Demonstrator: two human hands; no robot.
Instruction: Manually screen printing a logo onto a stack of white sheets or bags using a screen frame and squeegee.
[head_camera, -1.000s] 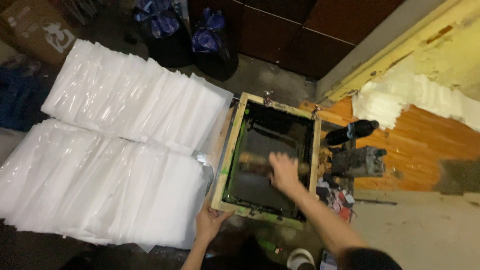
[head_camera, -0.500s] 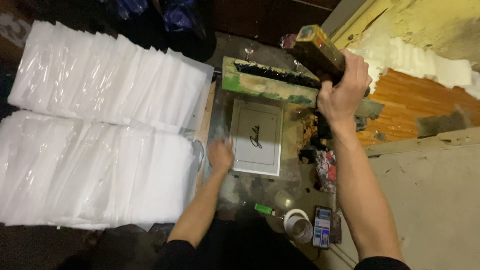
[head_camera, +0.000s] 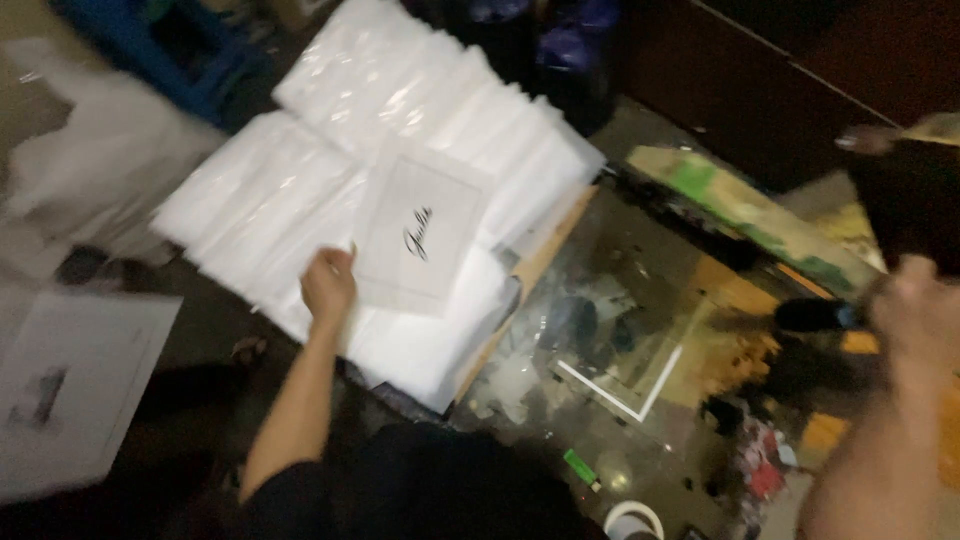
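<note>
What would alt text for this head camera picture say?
A person's left hand holds a clear printed bag over rows of plastic bags. The blurred right hand is raised beside a lifted, ink-stained printing frame, above a glass table.

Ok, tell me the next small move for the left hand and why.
Probably lower the printed sheet onto the white stacks and let go. The left hand pinches its lower left corner and holds it right over the spread stacks, while the right hand is off by the raised frame.
</note>
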